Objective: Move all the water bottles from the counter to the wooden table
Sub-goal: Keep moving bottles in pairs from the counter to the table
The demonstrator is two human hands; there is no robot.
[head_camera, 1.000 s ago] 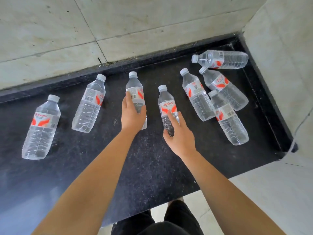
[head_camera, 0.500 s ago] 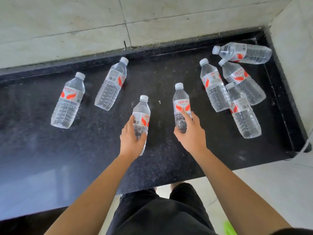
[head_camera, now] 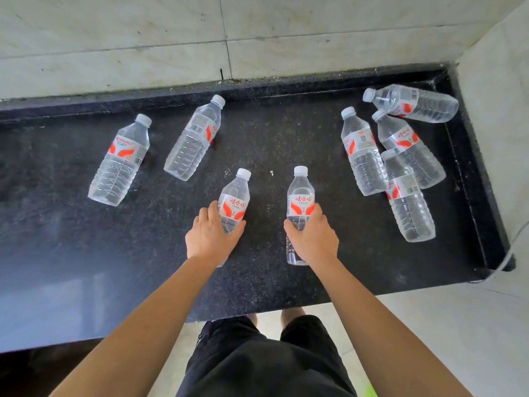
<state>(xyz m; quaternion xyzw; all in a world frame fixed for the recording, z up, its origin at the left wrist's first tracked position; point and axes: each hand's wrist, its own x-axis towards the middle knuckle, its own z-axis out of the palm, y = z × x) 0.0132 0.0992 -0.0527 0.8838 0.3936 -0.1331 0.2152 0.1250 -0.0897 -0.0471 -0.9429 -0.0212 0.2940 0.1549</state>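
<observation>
Several clear water bottles with red-and-white labels lie on the black speckled counter [head_camera: 274, 144]. My left hand [head_camera: 210, 237] grips one bottle [head_camera: 236, 196] around its middle, cap pointing away from me. My right hand [head_camera: 313, 239] grips a second bottle [head_camera: 300, 193] the same way. Two loose bottles lie at the left: one far left [head_camera: 120, 161] and one beside it [head_camera: 194, 138]. A cluster of several bottles [head_camera: 400, 156] is piled at the right end, touching one another. The wooden table is out of view.
A pale tiled wall [head_camera: 229, 35] runs behind the counter and a wall [head_camera: 498, 110] closes its right end. The counter's front edge [head_camera: 257, 313] is just before my legs. A thin cable [head_camera: 512, 250] hangs at the right corner.
Both hands closed on their bottles and drew them back toward me, away from the wall. My view shifted right and back, showing more of my legs.
</observation>
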